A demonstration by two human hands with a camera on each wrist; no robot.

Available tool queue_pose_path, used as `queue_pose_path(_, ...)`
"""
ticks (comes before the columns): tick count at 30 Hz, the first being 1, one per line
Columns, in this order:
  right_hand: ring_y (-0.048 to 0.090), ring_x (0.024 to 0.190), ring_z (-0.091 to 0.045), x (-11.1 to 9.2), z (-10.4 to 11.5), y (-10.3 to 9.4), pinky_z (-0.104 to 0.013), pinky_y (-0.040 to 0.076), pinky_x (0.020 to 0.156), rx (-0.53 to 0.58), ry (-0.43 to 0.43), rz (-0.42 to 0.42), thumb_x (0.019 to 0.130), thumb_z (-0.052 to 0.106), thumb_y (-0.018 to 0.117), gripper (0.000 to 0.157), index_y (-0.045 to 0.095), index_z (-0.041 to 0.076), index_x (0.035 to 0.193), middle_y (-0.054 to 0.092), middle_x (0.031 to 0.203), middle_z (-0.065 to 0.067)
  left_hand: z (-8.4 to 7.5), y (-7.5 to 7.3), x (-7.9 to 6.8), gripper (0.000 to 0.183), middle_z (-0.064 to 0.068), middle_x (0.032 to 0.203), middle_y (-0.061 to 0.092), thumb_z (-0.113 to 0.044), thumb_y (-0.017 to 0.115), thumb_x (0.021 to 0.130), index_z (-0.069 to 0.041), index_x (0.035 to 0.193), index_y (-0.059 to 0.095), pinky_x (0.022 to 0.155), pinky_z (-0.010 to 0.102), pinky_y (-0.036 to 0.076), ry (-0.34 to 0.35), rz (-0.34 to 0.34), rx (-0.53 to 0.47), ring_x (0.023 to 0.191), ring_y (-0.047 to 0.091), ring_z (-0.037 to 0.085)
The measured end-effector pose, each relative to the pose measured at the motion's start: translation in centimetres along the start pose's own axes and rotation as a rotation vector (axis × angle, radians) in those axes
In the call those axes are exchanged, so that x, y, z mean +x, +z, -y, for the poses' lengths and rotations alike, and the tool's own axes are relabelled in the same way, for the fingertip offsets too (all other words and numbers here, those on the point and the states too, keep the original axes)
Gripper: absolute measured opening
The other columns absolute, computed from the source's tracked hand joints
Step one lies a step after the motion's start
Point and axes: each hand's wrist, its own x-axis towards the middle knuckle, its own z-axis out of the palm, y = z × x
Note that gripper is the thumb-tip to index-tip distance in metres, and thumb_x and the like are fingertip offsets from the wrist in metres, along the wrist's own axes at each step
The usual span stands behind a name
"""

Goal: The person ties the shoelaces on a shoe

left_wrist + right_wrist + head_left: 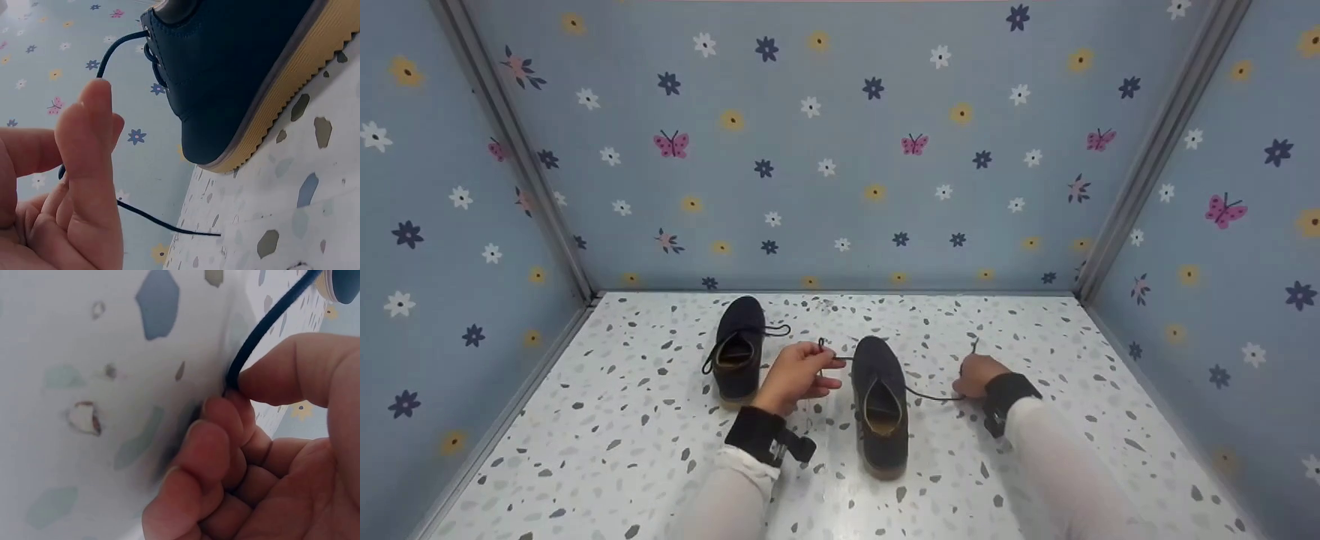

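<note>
A dark blue lace-up shoe (876, 361) stands on the speckled surface between my hands, toe pointing away from me. To its left, my left hand (796, 375) pinches one lace (121, 45) between thumb and fingers, and the free end hangs past the fingers in the left wrist view. On the right, my right hand (981, 376) pinches the other lace (270, 323) low over the surface, its remaining fingers curled. That lace sags slightly between shoe and hand. A matching shoe (744, 315) stands beyond my left hand, with lace loops sticking out on both sides.
The white speckled surface (615, 420) is enclosed by flowered blue panels at the back (840, 150), left and right. Grey metal strips (510, 142) run along the panel corners. A black strap with a camera (757, 433) circles each wrist.
</note>
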Motion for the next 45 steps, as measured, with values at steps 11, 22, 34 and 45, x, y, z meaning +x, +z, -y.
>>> queue_pose_path(11, 0.064, 0.081, -0.023, 0.2, 0.0, 0.2, -0.039, 0.055, 0.079, 0.042, 0.043, -0.006, 0.096, 0.025, 0.067, 0.034, 0.070, -0.001, 0.117, 0.072, 0.094, -0.011, -0.1, 1.3, 0.0, 0.022, 0.017, 0.113, 0.078, -0.017, 0.057, 0.107, -0.001, 0.116, 0.068, 0.053, 0.022, 0.056, 0.105, -0.139, -0.003, 0.064, 0.075, 0.013)
queue_pose_path(22, 0.063, 0.082, -0.025, 0.3, 0.2, 0.5, -0.041, 0.055, 0.080, 0.006, 0.031, -0.010, 0.096, 0.022, 0.066, 0.031, 0.071, -0.003, 0.115, 0.071, 0.098, -0.013, -0.2, 1.6, -0.1, 0.032, 0.018, 0.114, 0.075, -0.018, 0.052, 0.109, -0.002, 0.133, 0.066, 0.056, 0.024, 0.058, 0.205, -0.147, 0.078, 0.067, 0.076, 0.014)
queue_pose_path(34, 0.055, 0.063, -0.017, -0.2, 0.6, -2.3, -0.030, 0.045, 0.058, 0.076, -0.063, -0.044, 0.099, 0.021, 0.059, 0.031, 0.065, -0.006, 0.113, 0.064, 0.086, -0.009, -0.3, 1.9, -0.1, 0.020, 0.012, 0.109, 0.080, -0.019, 0.057, 0.107, -0.001, 0.114, 0.062, 0.055, 0.021, 0.056, 0.173, -0.162, 0.052, 0.065, 0.076, 0.012)
queue_pose_path(45, 0.024, 0.047, -0.010, -1.6, 0.9, -5.7, -0.028, 0.029, 0.052, 0.237, -0.233, -0.126, 0.099, 0.017, 0.053, 0.048, 0.038, 0.021, 0.054, 0.026, 0.052, 0.008, -1.4, 2.0, 0.2, 0.016, 0.011, 0.105, 0.081, -0.019, 0.061, 0.105, -0.004, 0.106, 0.065, 0.054, 0.023, 0.056, 0.229, -0.186, 0.122, 0.065, 0.076, 0.014)
